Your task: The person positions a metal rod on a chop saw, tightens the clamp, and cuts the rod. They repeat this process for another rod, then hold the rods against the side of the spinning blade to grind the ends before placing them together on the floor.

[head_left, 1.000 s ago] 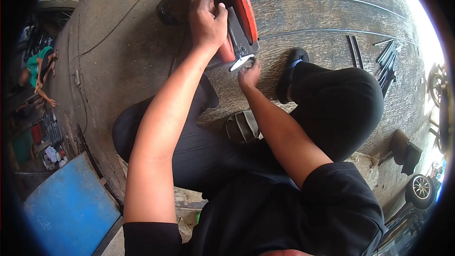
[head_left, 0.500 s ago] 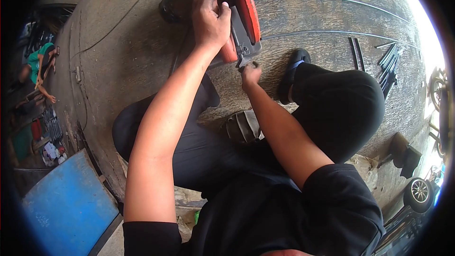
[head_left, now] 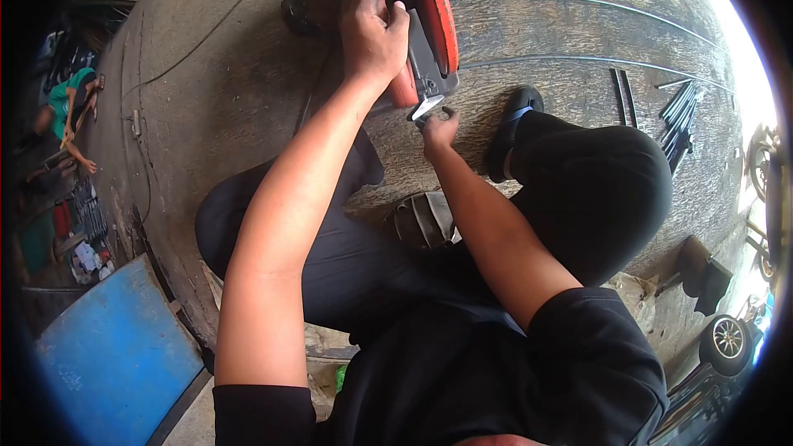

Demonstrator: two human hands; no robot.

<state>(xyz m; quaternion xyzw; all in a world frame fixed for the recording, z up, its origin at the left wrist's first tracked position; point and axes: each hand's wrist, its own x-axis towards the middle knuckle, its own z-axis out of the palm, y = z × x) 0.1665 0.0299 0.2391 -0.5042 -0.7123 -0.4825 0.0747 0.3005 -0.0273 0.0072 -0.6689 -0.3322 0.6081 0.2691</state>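
Observation:
A red and dark machine (head_left: 442,12) with a curved red guard stands on the floor at the top centre. My left hand (head_left: 373,29) lies over its red bar, fingers curled around the top. Just below the front of the machine, my right hand (head_left: 439,125) is closed around a small metal crank (head_left: 426,107) at the end of its threaded rod. The lower part of the crank is hidden by my fingers. The machine's base plate (head_left: 451,83) shows beside the rod.
Long thin rods (head_left: 578,56) cross the floor at the right, near a bundle of cut bars (head_left: 679,111). A cable (head_left: 198,45) runs left. A blue panel (head_left: 120,355) stands lower left. Another person (head_left: 73,111) is at the far left. A dark ribbed object (head_left: 424,220) lies between my legs.
The metal crank has turned and now shows a bright flat face. My right hand has shifted slightly with it. My left hand stays on the bar.

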